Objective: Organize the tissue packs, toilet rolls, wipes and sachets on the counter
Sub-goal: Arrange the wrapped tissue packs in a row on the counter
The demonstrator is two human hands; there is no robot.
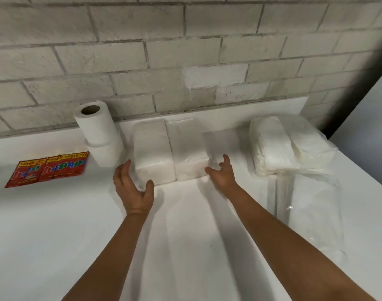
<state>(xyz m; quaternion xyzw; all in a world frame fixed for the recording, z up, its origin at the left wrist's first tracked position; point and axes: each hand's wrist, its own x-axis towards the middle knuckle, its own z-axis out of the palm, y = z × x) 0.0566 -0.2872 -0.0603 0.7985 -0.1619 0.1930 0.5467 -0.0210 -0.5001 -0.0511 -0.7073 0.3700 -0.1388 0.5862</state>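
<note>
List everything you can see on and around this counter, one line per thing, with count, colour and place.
White paper toilet rolls: two, white, stacked upright at back left by the wall.
Red foil sachets strip: one joined strip, red with yellow edging, flat at left.
Clear-wrapped rectangular tissue packs: two, white, side by side at centre.
Rounded plastic-wrapped tissue bundles: two, white, back right.
Flat clear plastic pack: one, see-through, front right; contents unclear.
White counter: one, under everything.
Grey brick wall: behind.
Left hand: open, at the left pack's corner.
Right hand: open, beside the right pack.
</note>
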